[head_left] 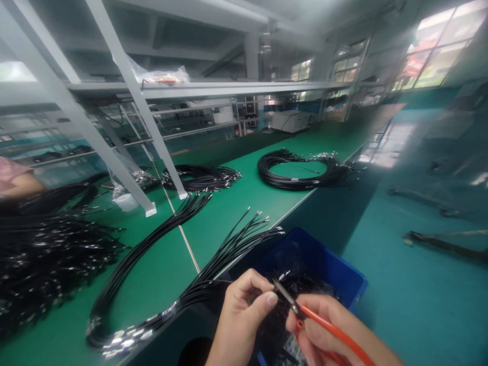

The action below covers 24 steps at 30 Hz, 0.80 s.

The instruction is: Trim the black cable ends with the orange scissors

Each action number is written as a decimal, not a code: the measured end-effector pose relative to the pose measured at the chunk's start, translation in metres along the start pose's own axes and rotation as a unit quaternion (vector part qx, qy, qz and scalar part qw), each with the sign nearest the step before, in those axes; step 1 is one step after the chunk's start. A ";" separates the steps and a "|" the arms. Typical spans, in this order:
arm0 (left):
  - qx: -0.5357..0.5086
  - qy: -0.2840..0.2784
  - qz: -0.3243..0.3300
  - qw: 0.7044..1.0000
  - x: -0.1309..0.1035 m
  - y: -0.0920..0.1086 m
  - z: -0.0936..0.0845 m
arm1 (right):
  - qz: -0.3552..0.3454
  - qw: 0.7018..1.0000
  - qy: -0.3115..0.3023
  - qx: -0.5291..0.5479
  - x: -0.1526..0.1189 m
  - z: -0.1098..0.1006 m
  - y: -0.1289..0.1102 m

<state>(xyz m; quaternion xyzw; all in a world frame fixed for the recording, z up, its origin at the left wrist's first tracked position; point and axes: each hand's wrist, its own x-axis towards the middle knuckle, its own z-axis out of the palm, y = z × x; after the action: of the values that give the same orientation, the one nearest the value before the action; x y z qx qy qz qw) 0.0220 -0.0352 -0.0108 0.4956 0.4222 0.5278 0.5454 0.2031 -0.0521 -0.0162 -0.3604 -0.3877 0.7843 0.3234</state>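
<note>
My right hand (324, 325) is closed around the red handles of a pair of cutting pliers (293, 303). Their metal jaws point up and left, close to the fingertips of my left hand (246, 310). That hand is closed in a pinch on what looks like the end of a black cable, mostly hidden by the fingers. A small silver tip (284, 275) shows just past the jaws. Behind my left hand, a bundle of black cables (125, 259) with metal ends curves over the green tabletop (224, 203) to the table edge.
Below my hands stands a blue bin (324, 254) with dark and clear scraps inside. Coiled black cables (282, 180) lie farther along the table, and a dark cable heap (49, 264) lies left. White shelf posts (133, 96) rise from the table. Another person's arm (19, 180) shows at far left.
</note>
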 end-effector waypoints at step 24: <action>-0.045 -0.011 -0.067 0.997 0.001 0.002 0.002 | -0.279 0.932 0.228 0.032 0.040 0.036 -0.007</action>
<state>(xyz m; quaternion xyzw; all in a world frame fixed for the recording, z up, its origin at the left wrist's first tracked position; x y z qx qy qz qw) 0.0236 -0.0346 -0.0086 0.4467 0.4243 0.5029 0.6063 0.1537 -0.0306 -0.0069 -0.3962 -0.3631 0.5711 0.6205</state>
